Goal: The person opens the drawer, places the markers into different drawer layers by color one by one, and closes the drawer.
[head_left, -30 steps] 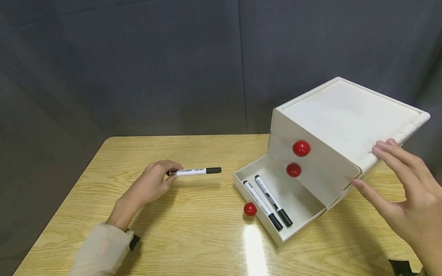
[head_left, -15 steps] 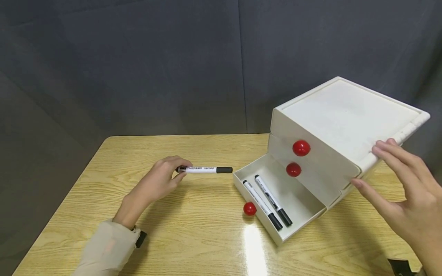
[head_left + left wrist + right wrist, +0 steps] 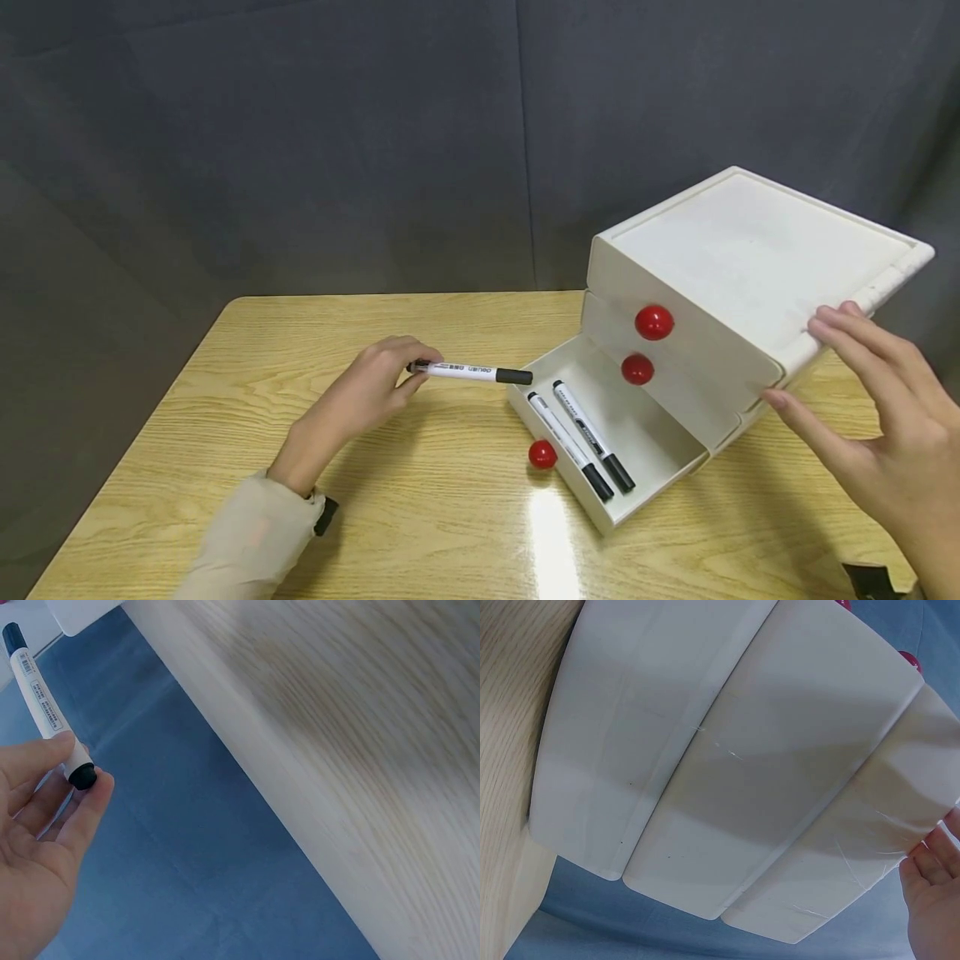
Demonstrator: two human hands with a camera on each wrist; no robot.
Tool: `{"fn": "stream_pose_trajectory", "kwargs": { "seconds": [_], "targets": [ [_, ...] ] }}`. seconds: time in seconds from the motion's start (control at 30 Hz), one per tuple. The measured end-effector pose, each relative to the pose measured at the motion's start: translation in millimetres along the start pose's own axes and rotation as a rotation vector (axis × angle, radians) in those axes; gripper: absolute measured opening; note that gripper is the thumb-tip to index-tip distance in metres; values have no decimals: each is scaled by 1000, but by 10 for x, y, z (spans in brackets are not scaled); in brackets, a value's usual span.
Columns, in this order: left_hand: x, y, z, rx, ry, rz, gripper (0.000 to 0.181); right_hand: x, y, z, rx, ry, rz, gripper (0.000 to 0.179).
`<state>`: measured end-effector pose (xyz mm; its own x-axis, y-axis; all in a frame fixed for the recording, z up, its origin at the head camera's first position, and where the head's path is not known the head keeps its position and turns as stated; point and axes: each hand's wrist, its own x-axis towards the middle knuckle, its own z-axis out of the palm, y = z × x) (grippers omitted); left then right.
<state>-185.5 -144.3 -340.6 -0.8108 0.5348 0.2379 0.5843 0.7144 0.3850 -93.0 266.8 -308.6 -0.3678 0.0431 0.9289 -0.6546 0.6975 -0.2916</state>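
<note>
Above the table my left hand (image 3: 375,383) pinches a white marker (image 3: 465,372) near its end, between thumb and fingers. Its black cap points right and overlaps the corner of the open bottom drawer (image 3: 678,483) in the head view. The left wrist view shows the same marker (image 3: 45,701) with thumb and fingertips at its black end. Two more white markers (image 3: 561,429) with black caps lie side by side in that drawer. My right hand (image 3: 892,417) rests on the near edge of the white drawer unit (image 3: 772,250), fingers on top and thumb by the front corner.
Red round knobs mark the drawer fronts; the lowest knob (image 3: 543,454) sticks out over the wooden table (image 3: 420,517). The two upper drawers are closed. A dark grey curtain (image 3: 375,150) hangs behind the table's far edge.
My left hand has carried the marker to the right, so its cap now overlaps the drawer's corner. The marker has tilted slightly, cap end lower. My right hand and the drawer unit stay put.
</note>
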Motion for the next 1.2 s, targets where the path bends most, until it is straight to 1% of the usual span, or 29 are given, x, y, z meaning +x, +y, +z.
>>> {"fn": "stream_pose_trajectory", "kwargs": {
  "seconds": [0.13, 0.33, 0.63, 0.87, 1.07, 1.2],
  "targets": [
    [55, 64, 16, 7, -8, 25, 23, 0, -5, -7, 1, -2, 3, 74],
    [136, 156, 48, 8, -4, 69, 22, 3, -12, -9, -1, -5, 1, 74],
    [215, 239, 89, -26, -3, 85, 22, -1, -36, -29, -31, -25, 13, 75],
    [277, 308, 123, -48, -24, 87, 23, 2, -41, -23, -27, -17, 12, 75],
    [337, 367, 156, -29, -28, 121, 23, -3, -27, -36, -37, -24, 7, 75],
    [378, 400, 193, -20, -45, 134, 22, -5, -21, -32, -40, -21, 4, 75]
  ]
}}
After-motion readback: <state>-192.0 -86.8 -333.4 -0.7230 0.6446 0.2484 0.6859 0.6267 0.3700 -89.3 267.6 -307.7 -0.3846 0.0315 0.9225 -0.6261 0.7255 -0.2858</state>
